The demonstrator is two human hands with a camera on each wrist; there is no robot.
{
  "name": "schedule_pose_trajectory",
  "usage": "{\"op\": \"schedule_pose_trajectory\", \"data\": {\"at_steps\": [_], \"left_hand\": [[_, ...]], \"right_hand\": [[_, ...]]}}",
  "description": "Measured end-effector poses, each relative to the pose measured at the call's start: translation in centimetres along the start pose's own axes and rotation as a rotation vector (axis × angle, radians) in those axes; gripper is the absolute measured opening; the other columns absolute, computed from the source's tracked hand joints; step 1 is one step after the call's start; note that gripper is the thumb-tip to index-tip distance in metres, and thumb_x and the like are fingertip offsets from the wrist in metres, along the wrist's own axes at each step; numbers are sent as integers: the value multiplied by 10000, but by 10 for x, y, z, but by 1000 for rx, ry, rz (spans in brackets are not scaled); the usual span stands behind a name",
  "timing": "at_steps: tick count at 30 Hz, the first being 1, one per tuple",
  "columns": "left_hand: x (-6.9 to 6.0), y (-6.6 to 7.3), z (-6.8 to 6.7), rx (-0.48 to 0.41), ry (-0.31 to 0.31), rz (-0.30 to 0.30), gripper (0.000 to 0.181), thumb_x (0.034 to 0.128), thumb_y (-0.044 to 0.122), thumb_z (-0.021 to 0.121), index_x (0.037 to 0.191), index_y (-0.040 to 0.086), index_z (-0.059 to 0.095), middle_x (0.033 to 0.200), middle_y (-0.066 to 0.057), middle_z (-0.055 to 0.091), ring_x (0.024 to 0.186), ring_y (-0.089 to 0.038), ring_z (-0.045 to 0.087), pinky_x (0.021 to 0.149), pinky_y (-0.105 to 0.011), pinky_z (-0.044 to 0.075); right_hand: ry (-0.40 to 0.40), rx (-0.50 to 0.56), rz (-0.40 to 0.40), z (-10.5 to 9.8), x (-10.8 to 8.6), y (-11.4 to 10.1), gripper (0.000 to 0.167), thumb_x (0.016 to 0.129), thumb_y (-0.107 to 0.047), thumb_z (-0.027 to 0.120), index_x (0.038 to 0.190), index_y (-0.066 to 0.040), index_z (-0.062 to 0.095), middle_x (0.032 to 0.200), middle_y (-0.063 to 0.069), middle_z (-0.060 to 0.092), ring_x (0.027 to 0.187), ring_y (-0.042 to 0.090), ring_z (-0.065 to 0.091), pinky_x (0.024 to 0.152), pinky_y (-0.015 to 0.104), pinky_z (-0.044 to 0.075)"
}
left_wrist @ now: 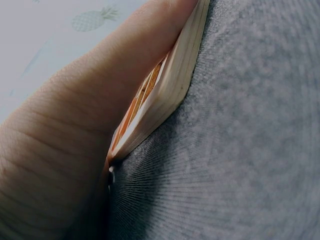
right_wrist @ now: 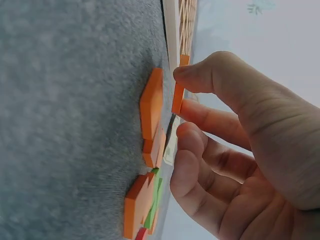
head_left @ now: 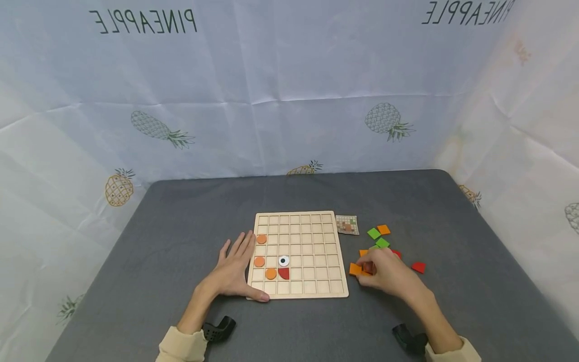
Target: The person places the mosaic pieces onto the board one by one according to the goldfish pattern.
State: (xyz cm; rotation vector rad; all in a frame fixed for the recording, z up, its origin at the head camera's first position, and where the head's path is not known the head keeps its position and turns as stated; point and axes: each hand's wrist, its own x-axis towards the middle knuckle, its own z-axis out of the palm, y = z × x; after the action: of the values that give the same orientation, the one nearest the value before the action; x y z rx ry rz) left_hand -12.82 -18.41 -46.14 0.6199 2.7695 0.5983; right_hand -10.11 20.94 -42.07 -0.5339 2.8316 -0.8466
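A wooden grid board lies on the table. My left hand rests along its left edge with fingers spread, the thumb over the near left corner; the left wrist view shows the thumb side against the board's edge. On the board are orange round pieces, a white eye piece and a red quarter-round piece. Right of the board, my right hand pinches an orange tile between thumb and index finger, above the table. Other orange tiles lie beside that hand.
Green tiles, a far orange tile and a red tile lie loose right of the board. A small printed pattern card lies at the board's far right corner. Pineapple-print cloth hangs behind the grey table.
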Motion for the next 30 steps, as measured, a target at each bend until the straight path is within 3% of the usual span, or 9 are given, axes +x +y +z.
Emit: {"op": "schedule_pose_trajectory", "data": {"at_steps": [7, 13, 27, 30], "left_hand": [[-1, 0, -1, 10, 5, 14, 1507, 589, 753, 837, 1641, 10, 55, 1732, -193, 28, 1604, -432, 6, 1212, -704, -11], [-1, 1, -1, 10, 2, 11, 1511, 590, 754, 835, 1640, 9, 45, 1732, -194, 20, 1605, -433, 2, 1211, -707, -11], [-1, 0, 0, 14, 6, 14, 1506, 583, 748, 839, 1640, 4, 65, 1732, -194, 34, 1606, -427, 10, 1212, -707, 2], [-1, 0, 0, 12, 8, 12, 1508, 579, 746, 841, 1639, 1, 68, 1731, -197, 38, 1606, -427, 14, 1212, -708, 5]], "right_hand": [[17, -23, -26, -5, 5, -4, 151, 797, -60, 765, 946, -57, 791, 722, -30, 628, 615, 16, 473, 554, 192, 423], [31, 4, -54, -5, 13, -13, 250, 820, -61, 768, 1066, -19, 789, 856, 5, 699, 661, -7, 525, 613, 182, 480], [40, 15, -155, 1, 38, -34, 237, 807, -41, 773, 1040, -7, 792, 687, -47, 642, 569, -12, 486, 567, 212, 475], [54, 13, -203, 6, 46, -40, 231, 799, -20, 749, 1024, -18, 797, 692, -43, 658, 562, -21, 493, 897, 389, 576]]}}
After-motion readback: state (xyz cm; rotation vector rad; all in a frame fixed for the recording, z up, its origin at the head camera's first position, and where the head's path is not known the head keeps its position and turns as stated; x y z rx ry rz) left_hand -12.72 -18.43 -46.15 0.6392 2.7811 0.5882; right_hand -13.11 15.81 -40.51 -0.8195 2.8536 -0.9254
